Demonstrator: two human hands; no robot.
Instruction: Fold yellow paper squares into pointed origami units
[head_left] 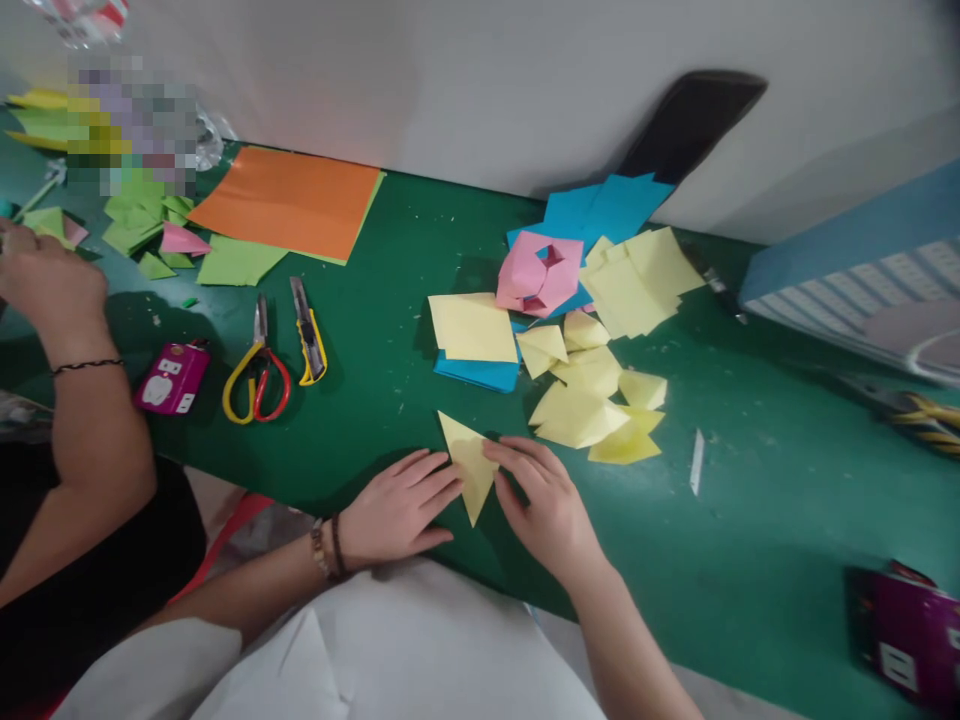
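A folded pale yellow paper triangle point(471, 462) lies on the green table between my hands. My left hand point(401, 503) rests flat with fingers outstretched, its fingertips on the paper's left edge. From the right, my right hand point(546, 510) touches the paper's upper right corner with its fingertips, palm down and fingers apart. Just beyond are several folded yellow paper pieces point(581, 405), and a pink folded paper ball point(540, 272) sits behind them. A square yellow sheet point(474, 327) lies on blue paper point(478, 374) ahead of my hands.
Scissors point(259, 370) and a yellow utility knife point(308, 335) lie left, near a purple box point(174, 378). An orange sheet point(292, 200) is further back. Another person's hand point(49, 275) works among green paper at far left. Pliers point(915, 410) and a blue box point(862, 270) stand right.
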